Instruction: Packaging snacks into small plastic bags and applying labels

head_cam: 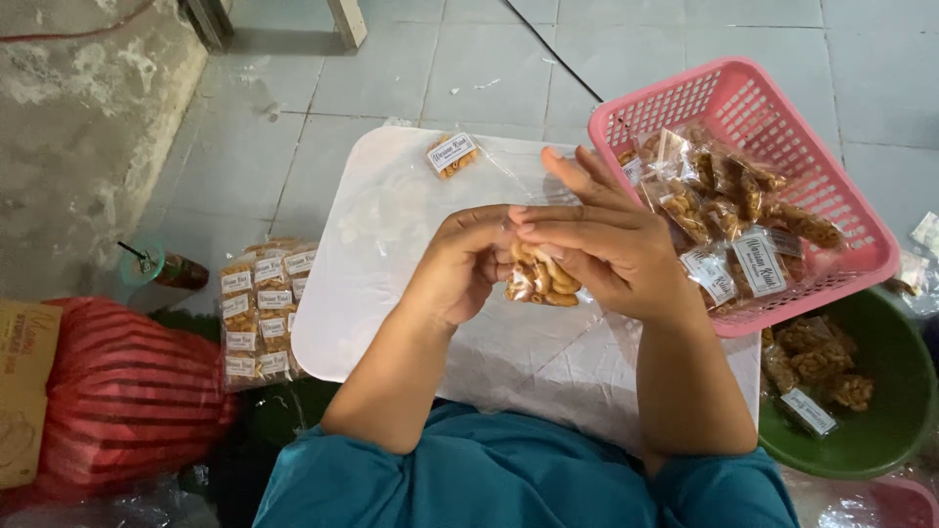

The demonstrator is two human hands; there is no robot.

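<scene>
Both hands met over the white plastic board (391, 254): the left hand (460, 269) and right hand (606, 249) pinched a small clear packet of brown twisted snacks (541, 279) between closed fingertips (apparently at its mouth), beside the pink plastic basket (861, 210) of finished packets.

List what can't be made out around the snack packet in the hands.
- Snack packet: head view, upper part hidden by left hand and right hand.
- Its label: hidden by fingers.
- Green bowl: cut by the right edge.
- Pink basket bottom: hidden under packets.
</scene>
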